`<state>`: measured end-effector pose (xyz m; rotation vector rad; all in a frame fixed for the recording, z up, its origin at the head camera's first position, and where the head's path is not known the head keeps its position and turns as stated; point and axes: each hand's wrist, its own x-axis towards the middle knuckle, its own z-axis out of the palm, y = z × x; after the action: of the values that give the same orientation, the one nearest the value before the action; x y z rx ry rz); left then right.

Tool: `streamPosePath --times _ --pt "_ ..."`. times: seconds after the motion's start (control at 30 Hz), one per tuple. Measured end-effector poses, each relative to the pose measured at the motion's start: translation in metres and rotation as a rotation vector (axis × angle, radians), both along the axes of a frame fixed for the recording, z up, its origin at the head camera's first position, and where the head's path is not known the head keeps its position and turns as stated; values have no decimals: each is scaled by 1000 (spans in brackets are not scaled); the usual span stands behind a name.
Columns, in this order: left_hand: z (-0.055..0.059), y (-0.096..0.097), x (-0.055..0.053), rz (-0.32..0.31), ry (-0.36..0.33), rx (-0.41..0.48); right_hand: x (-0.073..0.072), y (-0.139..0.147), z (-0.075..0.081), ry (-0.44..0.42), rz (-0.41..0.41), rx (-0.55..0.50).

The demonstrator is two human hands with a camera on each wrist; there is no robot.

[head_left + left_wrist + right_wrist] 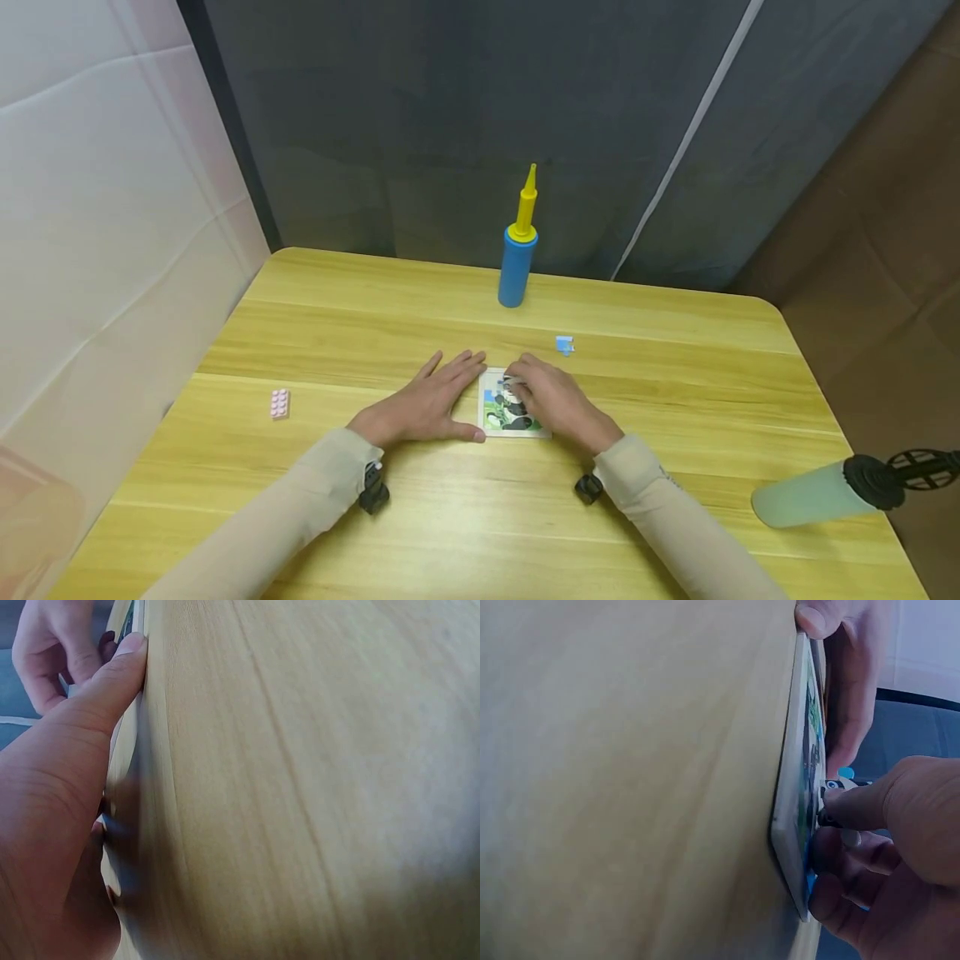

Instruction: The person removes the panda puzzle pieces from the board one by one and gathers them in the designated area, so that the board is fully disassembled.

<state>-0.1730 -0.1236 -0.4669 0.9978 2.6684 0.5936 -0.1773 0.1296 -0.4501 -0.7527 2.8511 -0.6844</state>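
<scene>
A small framed jigsaw puzzle (492,417) with a panda picture lies flat on the wooden table. My left hand (422,407) rests along its left side, fingers spread and fairly straight, with the thumb touching the near left corner. Over the puzzle's upper right part, my right hand (558,402) pinches a puzzle piece (832,784) between thumb and fingers. That piece shows part of a panda's face and stands tilted against the picture. Part of the puzzle is hidden under the right hand. A loose blue puzzle piece (564,345) lies just beyond that hand.
A blue and yellow hand pump (514,271) stands upright near the table's back edge. To the left sits a pink toy brick (280,404). A pale green bottle (813,493) with a black lid is at the right edge.
</scene>
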Motion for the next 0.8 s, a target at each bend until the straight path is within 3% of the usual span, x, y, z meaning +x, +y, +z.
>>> streamPosePath --times 0.2,0.33,0.57,0.8 --pt "0 0 0 -1 0 10 -3 7 8 -18 -25 -50" --pt "1 1 0 2 0 7 -10 18 14 16 -71 -83" --pt "3 2 -2 -3 8 -18 -27 50 20 102 -199 -80" --pt "1 1 0 -1 -2 -25 -42 83 15 46 -337 -141"
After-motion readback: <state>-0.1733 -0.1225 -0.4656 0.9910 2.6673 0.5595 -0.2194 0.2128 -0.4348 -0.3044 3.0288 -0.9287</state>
